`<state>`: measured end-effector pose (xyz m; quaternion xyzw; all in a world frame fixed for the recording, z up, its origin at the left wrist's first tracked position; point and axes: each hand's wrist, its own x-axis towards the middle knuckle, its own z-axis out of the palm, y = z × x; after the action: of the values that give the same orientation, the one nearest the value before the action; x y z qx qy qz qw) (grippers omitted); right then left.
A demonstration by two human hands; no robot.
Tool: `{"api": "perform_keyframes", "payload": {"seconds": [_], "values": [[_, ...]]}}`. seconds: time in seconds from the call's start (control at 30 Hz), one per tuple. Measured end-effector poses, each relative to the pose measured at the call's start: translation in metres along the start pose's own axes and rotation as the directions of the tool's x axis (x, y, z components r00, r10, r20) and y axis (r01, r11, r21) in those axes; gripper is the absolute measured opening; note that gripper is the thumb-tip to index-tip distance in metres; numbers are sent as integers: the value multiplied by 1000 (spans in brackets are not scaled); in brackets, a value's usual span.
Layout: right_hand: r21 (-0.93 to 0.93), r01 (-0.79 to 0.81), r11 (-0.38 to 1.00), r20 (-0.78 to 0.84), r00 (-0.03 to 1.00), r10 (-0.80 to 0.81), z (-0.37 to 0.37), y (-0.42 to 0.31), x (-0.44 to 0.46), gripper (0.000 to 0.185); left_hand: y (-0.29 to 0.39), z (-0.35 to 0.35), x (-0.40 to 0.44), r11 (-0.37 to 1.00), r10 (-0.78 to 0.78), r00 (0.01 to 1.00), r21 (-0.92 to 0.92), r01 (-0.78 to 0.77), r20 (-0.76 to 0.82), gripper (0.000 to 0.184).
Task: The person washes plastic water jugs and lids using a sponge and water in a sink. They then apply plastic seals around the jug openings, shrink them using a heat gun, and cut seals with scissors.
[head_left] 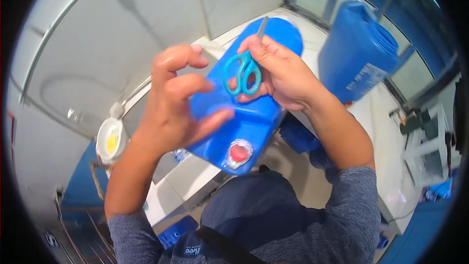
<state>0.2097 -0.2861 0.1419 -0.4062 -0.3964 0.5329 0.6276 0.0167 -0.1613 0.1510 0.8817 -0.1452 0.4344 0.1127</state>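
Teal-handled scissors (243, 74) are held by the blades in my right hand (278, 71), handles hanging toward the left and the metal tip pointing up. My left hand (178, 95) is raised to the left of the handles, fingers curved and apart, holding nothing. Beneath both hands lies a large blue plastic jug (288, 36) on its side, slanting from upper right to lower left. Near its lower end is a red cap (239, 153) with white material wrapped around it. My hands hide part of the jug's middle.
A second blue jug (349, 49) without a visible cap stands on the white counter (361, 117) at right. A white soap dish (103, 139) with a yellow piece (112, 143) is at left. A white plastic rack (422, 151) stands at far right. Another blue object (178, 231) lies low down.
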Motion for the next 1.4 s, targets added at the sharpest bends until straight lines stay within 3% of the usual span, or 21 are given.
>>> {"api": "perform_keyframes", "payload": {"seconds": [0.07,0.1,0.13,0.17,0.2,0.3,0.37,0.4,0.5,0.53,0.57,0.6,0.7,0.83,0.9,1.03,1.2,1.27,1.3,1.33,1.4], "values": [[-27,60,998,-111,992,-62,-18,-8,-14,33,0,3,2,954,-96,994,-279,110,61,41],[-75,81,994,-175,980,-93,-30,-13,-24,34,1,8,6,963,-82,930,-210,166,359,39],[-126,98,987,-230,965,-125,-37,-19,-32,34,2,10,10,974,-80,781,-118,194,619,38],[-237,106,966,-324,928,-181,-38,-24,-41,33,3,12,16,972,-109,750,-86,217,653,38],[-237,111,965,-330,925,-187,-48,-26,-48,33,4,16,20,974,-102,748,-89,210,655,38],[-493,118,862,-279,917,-285,-82,-32,-72,31,8,41,18,933,-297,809,-26,359,507,38],[-794,-57,605,-292,909,-298,-92,-36,-87,32,12,61,24,906,-395,791,57,419,467,38],[-795,-58,603,-296,906,-302,-93,-37,-94,32,14,71,29,869,-486,769,137,475,416,39],[-788,-130,602,-382,870,-312,-83,-34,-117,32,25,100,45,857,-513,770,269,439,379,40],[-774,-274,571,-474,849,-235,-76,-37,-124,32,28,107,51,842,-528,767,344,416,365,40],[-742,-415,526,-566,808,-161,-71,-39,-131,31,26,117,51,896,-419,842,303,323,340,40],[-738,-430,520,-582,796,-168,-76,-33,-139,31,26,123,53,905,-404,849,283,316,342,40],[-908,-295,298,-369,899,-236,-99,-5,-156,29,26,136,63,925,-378,807,165,341,454,40],[-880,-291,376,-383,902,-197,-99,13,-168,32,21,130,76,932,-361,794,211,294,489,38],[-742,-309,594,-483,862,-155,-114,18,-176,42,13,132,80,938,-347,768,197,286,538,37],[-493,-428,757,-643,766,14,-110,0,-190,46,8,134,74,954,-286,808,71,292,515,36],[-609,-379,697,-562,826,-42,-90,-29,-194,54,6,131,66,953,-291,826,72,294,483,37],[-800,-387,459,-513,837,-190,-70,-39,-192,54,4,125,64,948,-300,819,61,311,488,39],[-821,-383,424,-511,824,-244,-67,-39,-190,56,4,124,62,946,-309,816,65,319,489,39],[-821,-381,424,-507,828,-238,-60,-45,-185,56,5,123,61,945,-310,822,65,319,478,40],[-881,-442,172,-467,871,-153,-44,-58,-176,56,6,122,58,944,-316,824,66,325,470,42]]}}
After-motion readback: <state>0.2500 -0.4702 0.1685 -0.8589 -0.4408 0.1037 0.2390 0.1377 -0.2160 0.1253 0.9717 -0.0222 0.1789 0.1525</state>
